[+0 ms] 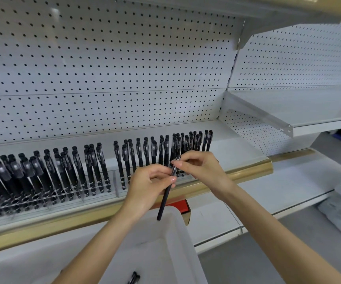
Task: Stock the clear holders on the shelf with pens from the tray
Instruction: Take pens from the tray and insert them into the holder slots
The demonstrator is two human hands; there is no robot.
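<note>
Black plastic sits between both hands: the left hand (pixel 151 181) pinches a single pen (pixel 165 199) a little above its middle, thumb against curled fingers, while the right hand (pixel 202 171) nips the capped top end between thumb and forefinger. The pen hangs tilted, cap up toward the shelf and tip down over the near corner of the white tray (pixel 177 224), touching neither. It looks light, thin and stiff, with a matte barrel that should not slip much, so a two-finger pinch seems enough. I judge the best hold to be high on the barrel near the cap, leaving the lower end free to drop into a slot. Pushing sideways once the tip is seated could knock the neighbouring pens, which lean loosely. Just behind the hands stands the right-hand clear holder (pixel 117 182), its rows packed with capped pens (pixel 155 152); the hands hide whichever slot is free. To the left, a second clear holder (pixel 48 201) carries more pens in its back rows, with front holes that appear unfilled. Low in the tray lie a couple of pens (pixel 134 278). Both holders stand on a shelf with a gold edge strip (pixel 247 171), backed by white pegboard (pixel 104 58), and a red box (pixel 183 206) peeks out beneath the shelf edge.
</note>
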